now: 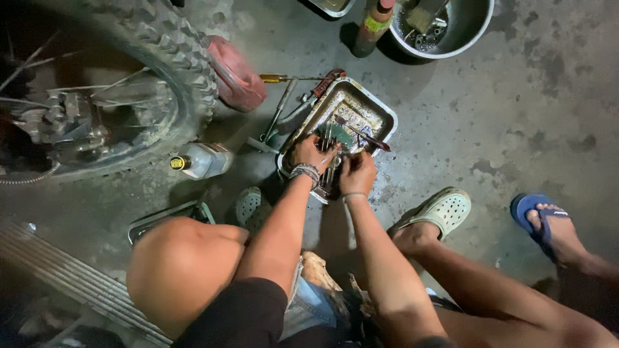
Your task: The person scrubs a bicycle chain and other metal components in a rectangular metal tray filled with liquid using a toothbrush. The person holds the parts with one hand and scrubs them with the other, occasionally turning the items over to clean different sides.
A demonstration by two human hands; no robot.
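Head view, left hand (312, 153) and right hand (356, 173) closed on small metal parts (330, 169), over metal tray (380, 111)

The small parts in the metal tray (377, 109) are too small and dark to be told apart, and its near corner is covered by the left hand (311, 153) and the right hand (356, 173). What is pinched in the fingers is hidden, so the grip cannot be judged. The wheel (161, 45) is cut off by the top and left edges. The steel bowl (474, 29) and the bottle (373, 26) are cropped at the top edge. A second tray (169, 214) is half covered by the knee (180, 270).
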